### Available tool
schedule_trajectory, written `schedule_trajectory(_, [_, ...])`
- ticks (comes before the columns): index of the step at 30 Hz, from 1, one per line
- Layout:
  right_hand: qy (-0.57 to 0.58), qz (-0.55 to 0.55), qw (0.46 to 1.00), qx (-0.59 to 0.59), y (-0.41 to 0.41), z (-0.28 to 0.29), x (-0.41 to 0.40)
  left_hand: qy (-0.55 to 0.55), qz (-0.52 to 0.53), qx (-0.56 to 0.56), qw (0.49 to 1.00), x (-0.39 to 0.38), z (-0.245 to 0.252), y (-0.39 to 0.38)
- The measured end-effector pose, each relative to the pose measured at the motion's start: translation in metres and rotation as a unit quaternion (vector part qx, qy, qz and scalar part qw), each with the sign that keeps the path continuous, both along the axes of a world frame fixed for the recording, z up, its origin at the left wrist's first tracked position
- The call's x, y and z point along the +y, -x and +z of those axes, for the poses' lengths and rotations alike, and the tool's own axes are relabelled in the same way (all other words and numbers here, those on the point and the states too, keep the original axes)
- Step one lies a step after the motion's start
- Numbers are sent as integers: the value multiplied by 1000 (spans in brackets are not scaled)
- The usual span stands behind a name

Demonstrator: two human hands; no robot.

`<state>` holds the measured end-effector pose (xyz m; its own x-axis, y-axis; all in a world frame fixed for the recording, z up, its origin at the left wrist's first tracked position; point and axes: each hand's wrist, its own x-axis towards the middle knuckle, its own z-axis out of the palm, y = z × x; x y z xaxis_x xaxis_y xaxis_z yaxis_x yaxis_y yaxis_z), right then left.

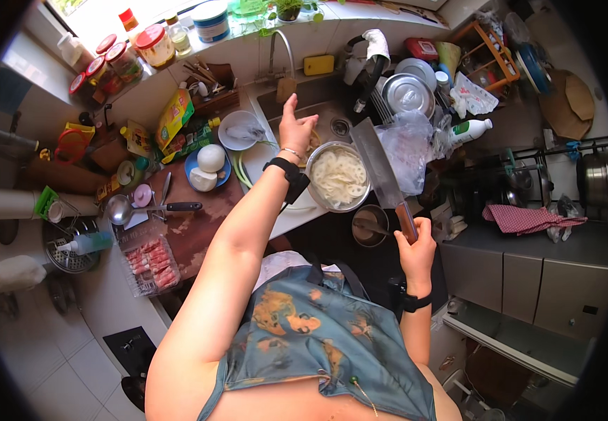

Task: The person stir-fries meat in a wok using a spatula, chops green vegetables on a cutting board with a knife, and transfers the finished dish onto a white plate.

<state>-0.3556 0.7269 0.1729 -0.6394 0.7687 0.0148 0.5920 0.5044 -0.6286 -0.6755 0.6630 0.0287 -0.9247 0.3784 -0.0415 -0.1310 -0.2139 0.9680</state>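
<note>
My right hand [417, 247] grips the wooden handle of a cleaver [380, 166], its broad blade pointing up and away, right of a metal bowl. Sliced lotus root [338, 176] fills this metal bowl [365, 196] at the sink's near edge. My left hand [296, 129] reaches over the left part of the sink [325, 108], fingers spread, holding nothing visible, below the faucet [289, 50]. Something pale lies partly hidden beside my left wrist. A second metal container [370, 239] stands below the bowl, with something inside that I cannot make out.
On the left, a reddish cutting board [199, 210] holds a ladle [120, 209] and a blue plate [223, 181] with white round items. A plastic tray of meat rolls [152, 263] lies nearer. Right are plastic bags [401, 152], a metal lid [408, 94] and a white bottle [469, 130].
</note>
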Motion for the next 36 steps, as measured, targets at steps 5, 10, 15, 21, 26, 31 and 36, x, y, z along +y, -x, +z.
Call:
schedule_trajectory(5, [-195,70,978,-27,13,4,10,164,30,241,956,-16,14,4])
schedule_trajectory(10, [-335,116,933,-64,24,-6,37,193,-145,474,847,-7,77,-90])
schedule_trajectory(15, [-372,151,914,-51,39,-1,42,218,-268,511,787,7,69,-161])
schedule_trajectory(21, [-406,125,905,-34,25,-6,53,252,-286,444,811,13,35,-113])
schedule_trajectory(26, [-401,78,911,-47,2,-6,65,438,-142,271,845,-9,-28,-20])
schedule_trajectory(31, [-344,21,936,-68,-21,-19,67,200,-53,121,971,-11,-33,-22])
schedule_trajectory(36, [-296,-6,953,-67,-37,-37,53,295,-44,237,925,-2,-55,-43])
